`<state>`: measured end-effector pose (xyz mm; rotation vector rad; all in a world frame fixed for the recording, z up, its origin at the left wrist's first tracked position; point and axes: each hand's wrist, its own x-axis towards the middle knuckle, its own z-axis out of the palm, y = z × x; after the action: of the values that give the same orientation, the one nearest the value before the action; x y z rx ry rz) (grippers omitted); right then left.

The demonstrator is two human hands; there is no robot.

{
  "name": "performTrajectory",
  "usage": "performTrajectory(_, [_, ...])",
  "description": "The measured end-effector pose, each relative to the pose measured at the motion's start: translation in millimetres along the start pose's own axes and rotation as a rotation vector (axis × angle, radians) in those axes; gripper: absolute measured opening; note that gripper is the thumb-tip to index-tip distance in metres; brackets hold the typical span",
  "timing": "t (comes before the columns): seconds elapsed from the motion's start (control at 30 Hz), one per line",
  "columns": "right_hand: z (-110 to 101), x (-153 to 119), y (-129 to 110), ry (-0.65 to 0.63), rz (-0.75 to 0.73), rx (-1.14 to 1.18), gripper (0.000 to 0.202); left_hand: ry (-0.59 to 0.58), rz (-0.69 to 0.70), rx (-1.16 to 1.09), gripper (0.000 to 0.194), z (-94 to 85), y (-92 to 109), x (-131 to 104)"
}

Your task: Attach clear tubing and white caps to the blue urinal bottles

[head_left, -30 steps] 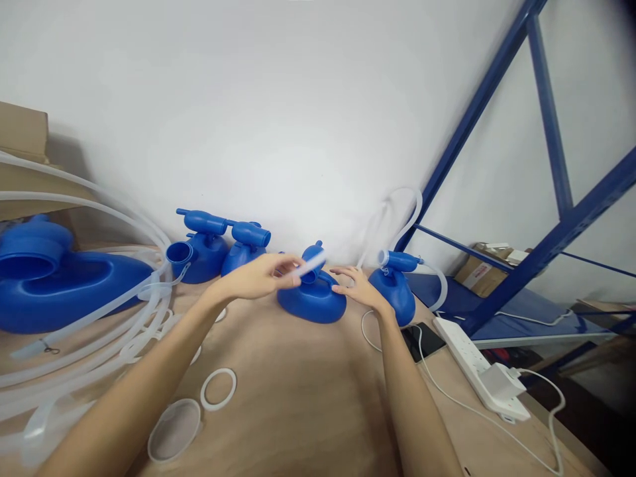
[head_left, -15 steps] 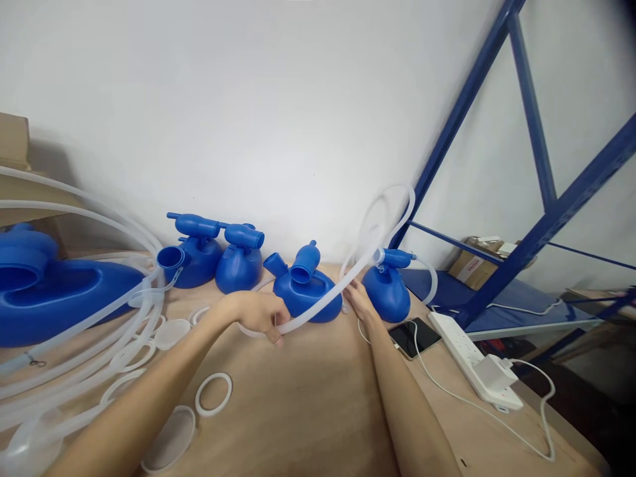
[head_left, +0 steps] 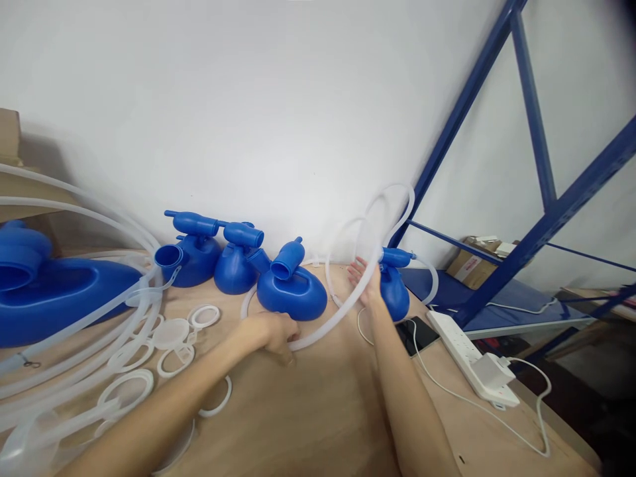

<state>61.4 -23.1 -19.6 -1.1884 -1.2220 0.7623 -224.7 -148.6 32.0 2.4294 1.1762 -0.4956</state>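
Nearest the camera, low in the centre of the frame, the left hand (head_left: 271, 333) was closed around a clear hose (head_left: 332, 320), pinning it close to the wooden table (head_left: 308, 411). From that grip the hose ran up and right to the right hand (head_left: 364, 281), whose fingers were spread apart and only rested against it rather than clamping. Past that hand the hose curled into loops against the wall, right of centre.

Judging by this, the step in hand looked like handling the hose around the blue bottle (head_left: 291, 291) standing just behind the left hand. A next move would call for a firm hold with the right hand too, since springy hose tends to whip loose.

The bottle's two spouts stood open (nothing could be seen inside). Farther back, at centre left, two more blue bottles (head_left: 209, 248) stood side by side; another (head_left: 395, 291) stood behind the right hand with a hose on its spout.

White rings (head_left: 203, 317) lay at lower left, a power strip (head_left: 472, 361) at lower right.
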Motion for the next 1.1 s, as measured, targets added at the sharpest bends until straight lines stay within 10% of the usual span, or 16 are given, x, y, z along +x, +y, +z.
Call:
performTrajectory(0.23, [-51, -6, -90, 0.152, 0.105, 0.422, 0.040, -0.005, 0.015, -0.039, 0.078, -1.8, -3, -1])
performTrajectory(0.4, [-111, -23, -101, 0.388, -0.021, 0.622, 0.061, -0.009, 0.016, -0.059, 0.084, -4.0, -12, -1])
performTrajectory(0.53, [-144, -36, -102, 0.445, -0.016, 0.310, 0.047, 0.001, 0.010, -0.068, 0.087, -5.5, -19, 1])
performTrajectory(0.83, [-90, -29, -117, 0.268, -0.378, -0.058, 0.051, 0.082, -0.146, -0.048, 0.074, -17.4, -40, -10])
performTrajectory(1.1, [-60, -11, -99, 0.293, -0.467, 0.201, 0.051, 0.219, -0.415, -0.083, 0.056, -27.4, -75, -26])
